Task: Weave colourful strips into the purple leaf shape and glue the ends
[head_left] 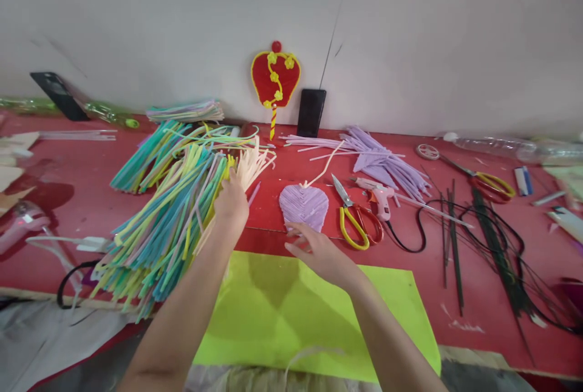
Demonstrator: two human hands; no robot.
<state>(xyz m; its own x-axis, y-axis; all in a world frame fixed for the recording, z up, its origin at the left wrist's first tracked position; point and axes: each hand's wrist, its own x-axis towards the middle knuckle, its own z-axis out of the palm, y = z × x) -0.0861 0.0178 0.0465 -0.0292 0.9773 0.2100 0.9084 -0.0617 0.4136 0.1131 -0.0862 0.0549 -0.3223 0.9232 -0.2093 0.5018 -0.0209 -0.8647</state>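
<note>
My left hand is closed over a bundle of cream pipe cleaners, whose ends fan out beyond the fingers; the fingertips are partly hidden. Under and beside it spreads a thick pile of coloured pipe cleaners in blue, green, yellow and mauve. A heart shape covered in lilac pipe cleaners lies flat, with one cream pipe cleaner extending from its top notch. My right hand has its fingers apart at the heart's lower tip and holds nothing. A yellow-green felt sheet lies below both hands.
Scissors and a pink glue gun lie right of the heart, near lilac pipe cleaners. A red decorated fan-shaped piece and a phone lean on the wall. Dark green stems and a black cord lie farther right.
</note>
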